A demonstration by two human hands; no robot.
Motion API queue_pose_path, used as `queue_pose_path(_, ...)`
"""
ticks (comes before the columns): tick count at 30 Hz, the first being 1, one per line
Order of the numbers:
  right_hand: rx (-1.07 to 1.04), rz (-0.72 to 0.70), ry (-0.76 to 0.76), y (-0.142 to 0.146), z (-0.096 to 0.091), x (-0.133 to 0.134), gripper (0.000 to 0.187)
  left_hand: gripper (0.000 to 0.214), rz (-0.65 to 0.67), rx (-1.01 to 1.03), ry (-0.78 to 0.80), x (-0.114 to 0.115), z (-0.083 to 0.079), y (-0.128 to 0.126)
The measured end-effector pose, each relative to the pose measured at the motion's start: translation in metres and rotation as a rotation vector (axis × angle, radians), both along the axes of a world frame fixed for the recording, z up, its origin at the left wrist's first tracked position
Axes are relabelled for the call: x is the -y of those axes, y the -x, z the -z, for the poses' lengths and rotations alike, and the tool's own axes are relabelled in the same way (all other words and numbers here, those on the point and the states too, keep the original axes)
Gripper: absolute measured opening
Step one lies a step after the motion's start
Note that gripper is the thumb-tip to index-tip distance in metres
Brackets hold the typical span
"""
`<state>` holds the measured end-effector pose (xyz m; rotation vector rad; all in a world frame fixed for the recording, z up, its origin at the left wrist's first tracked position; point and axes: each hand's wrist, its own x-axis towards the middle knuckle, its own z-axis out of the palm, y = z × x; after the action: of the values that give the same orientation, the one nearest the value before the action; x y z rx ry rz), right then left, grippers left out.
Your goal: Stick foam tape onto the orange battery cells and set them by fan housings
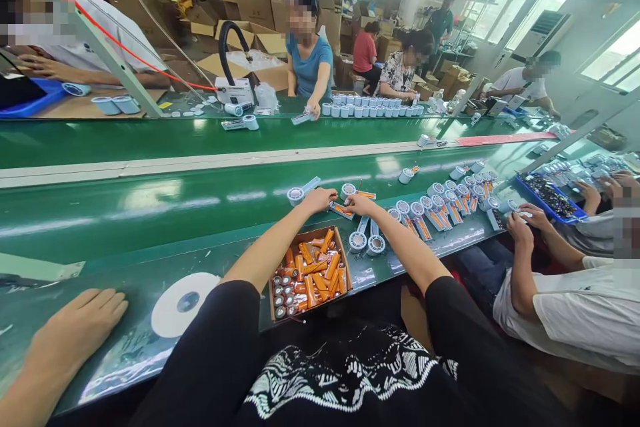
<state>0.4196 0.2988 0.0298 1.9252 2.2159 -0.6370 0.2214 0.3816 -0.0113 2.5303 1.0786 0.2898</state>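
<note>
Both my hands meet over a light blue handheld fan [343, 211] whose handle holds an orange battery. My left hand [320, 199] is closed in a pinch at one end of the handle. From the other side, my right hand [358, 203] has its fingers closed at the fan, partly covering it. Another fan [349, 190] lies just behind my fingers, and one more fan [296, 195] is left of them on the green belt. Below my forearms, a cardboard box [349, 275] contains several orange-wrapped batteries [313, 273].
Several fans with batteries [437, 203] line the bench to the right, near a co-worker's hands [525, 221] and a blue bin [567, 213]. A white tape roll [167, 307] lies left, beside another person's hand [93, 317]. Across the belt [150, 203], a person in blue [313, 60] handles a fan.
</note>
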Motion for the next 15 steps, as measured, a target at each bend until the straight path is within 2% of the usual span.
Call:
queue_pose_path(4,0.048,0.075,0.018,0.003,0.001,-0.003,0.034,0.035,0.002,-0.017,0.074,0.006,-0.006,0.002)
queue_pose_path(10,0.155,0.083,-0.01,0.017,-0.017,0.01,0.035,0.029,-0.02,0.109,0.049,0.034,-0.034,0.0)
queue_pose_path(12,0.192,0.071,-0.027,0.023,-0.02,0.017,0.035,0.034,-0.066,0.171,0.029,0.049,-0.038,0.019)
queue_pose_path(13,0.207,0.064,-0.034,0.025,-0.021,0.019,0.035,0.041,-0.101,0.199,0.023,0.06,-0.037,0.038)
queue_pose_path(15,0.229,0.048,-0.04,0.028,-0.022,0.021,0.036,0.049,-0.202,0.237,0.019,0.09,-0.031,0.092)
